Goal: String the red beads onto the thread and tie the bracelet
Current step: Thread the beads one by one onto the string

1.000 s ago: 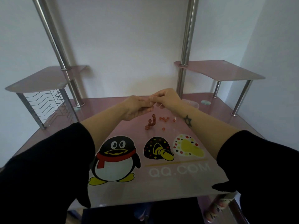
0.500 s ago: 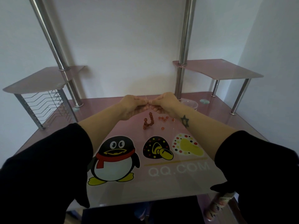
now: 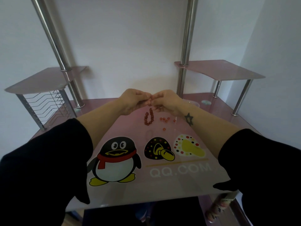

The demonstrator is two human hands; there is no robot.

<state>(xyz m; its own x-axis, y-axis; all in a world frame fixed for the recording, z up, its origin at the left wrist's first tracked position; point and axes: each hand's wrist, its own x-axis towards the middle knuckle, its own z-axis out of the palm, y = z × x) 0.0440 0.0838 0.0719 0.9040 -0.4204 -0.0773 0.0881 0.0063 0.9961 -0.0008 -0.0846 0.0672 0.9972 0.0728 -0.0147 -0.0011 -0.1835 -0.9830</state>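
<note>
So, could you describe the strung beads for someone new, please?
Over the pink desk, beyond the penguin print, a dark red U-shaped strand hangs beneath the left hand and right hand. Unlike the loose beads to its right, its beads form one chain.

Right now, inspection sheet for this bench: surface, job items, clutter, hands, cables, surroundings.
Surface: pink glass desk with a penguin print and QQ.COM lettering.
Job's things: beaded strand hangs in a U below the fingertips. Loose red beads lie on the desk to its right. The thread itself is too thin to see.
Clutter: clear container behind the right hand. Patterned object below the near desk edge, unidentifiable.
Grippers: left hand and right hand meet fingertip to fingertip, both pinching the top of the strand.
Cables: nothing seen.
Surroundings: side shelves, chrome posts, wire rack, white wall.
</note>
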